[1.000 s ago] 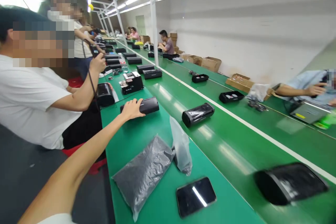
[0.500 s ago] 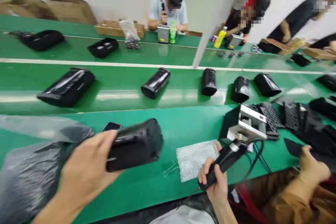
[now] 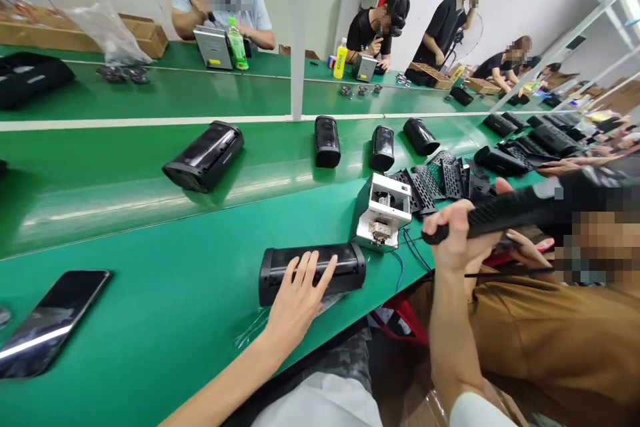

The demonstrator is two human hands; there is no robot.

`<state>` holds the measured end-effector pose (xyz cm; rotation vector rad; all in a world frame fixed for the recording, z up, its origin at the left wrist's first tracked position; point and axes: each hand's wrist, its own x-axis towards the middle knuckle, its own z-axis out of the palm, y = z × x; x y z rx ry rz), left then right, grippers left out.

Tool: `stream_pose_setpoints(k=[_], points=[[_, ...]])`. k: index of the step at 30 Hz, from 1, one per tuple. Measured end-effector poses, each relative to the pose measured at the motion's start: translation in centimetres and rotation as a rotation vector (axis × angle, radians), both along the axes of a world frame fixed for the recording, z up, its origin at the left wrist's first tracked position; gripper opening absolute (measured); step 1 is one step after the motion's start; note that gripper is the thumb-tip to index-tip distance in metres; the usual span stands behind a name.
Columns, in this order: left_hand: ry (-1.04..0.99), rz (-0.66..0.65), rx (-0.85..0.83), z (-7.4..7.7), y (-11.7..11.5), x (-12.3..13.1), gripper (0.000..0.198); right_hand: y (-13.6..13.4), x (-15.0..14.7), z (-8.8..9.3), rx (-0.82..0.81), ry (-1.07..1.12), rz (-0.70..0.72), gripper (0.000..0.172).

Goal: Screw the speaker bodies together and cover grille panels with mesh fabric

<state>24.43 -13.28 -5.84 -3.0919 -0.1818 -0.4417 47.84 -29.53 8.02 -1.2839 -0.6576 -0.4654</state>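
My left hand [image 3: 300,297] lies flat with fingers spread on a long black speaker-like housing [image 3: 345,263], which rests on its side on the green table [image 3: 165,320] near the front edge. A clear plastic sheet [image 3: 250,332] shows under the housing. My right hand [image 3: 457,237] is raised at the right and closed around a black electric screwdriver [image 3: 505,210] with a cable hanging from it. A white metal fixture [image 3: 383,217] stands just behind and right of the housing.
A phone [image 3: 50,320] lies at the left. Black housings [image 3: 205,157] [image 3: 327,140] [image 3: 383,147] ride the conveyor behind. Black grille parts [image 3: 435,180] are piled beside the fixture. A co-worker in a brown shirt [image 3: 550,340] sits close on my right; others work across the line.
The view swung from the left to the right. My left hand carried the black housing over and laid it on the table. My right hand lifted the screwdriver higher.
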Motion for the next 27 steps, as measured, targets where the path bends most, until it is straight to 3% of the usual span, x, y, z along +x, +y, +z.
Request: stream_pose_setpoints(k=[3,7,14,16,19,22,27], points=[[0.04,-0.047,-0.047,1.0,-0.6,-0.7,0.085,1.6,1.7,0.0,-0.03,0.02,0.063,0.039],[0.066,-0.167,-0.108,1.9,0.5,0.1,0.07,3.3,2.2,-0.9,-0.034,-0.012,0.085,0.046],[0.006,-0.157,-0.121,0.6,1.0,-1.1,0.068,4.5,0.7,-2.9,-0.132,0.052,0.078,0.047],[-0.052,-0.19,-0.126,0.6,1.0,-1.6,0.07,4.0,0.0,-2.6,-0.099,0.096,0.119,0.043],[-0.076,-0.253,-0.129,0.7,1.0,-1.9,0.07,3.4,-1.4,-1.0,-0.041,0.141,0.209,0.013],[-0.047,-0.255,-0.157,0.7,1.1,-1.9,0.068,3.8,-2.8,1.0,-0.04,0.155,0.353,0.039],[-0.02,-0.261,-0.215,0.7,0.9,-2.0,0.071,6.4,-4.5,1.7,-0.039,0.163,0.404,0.043]])
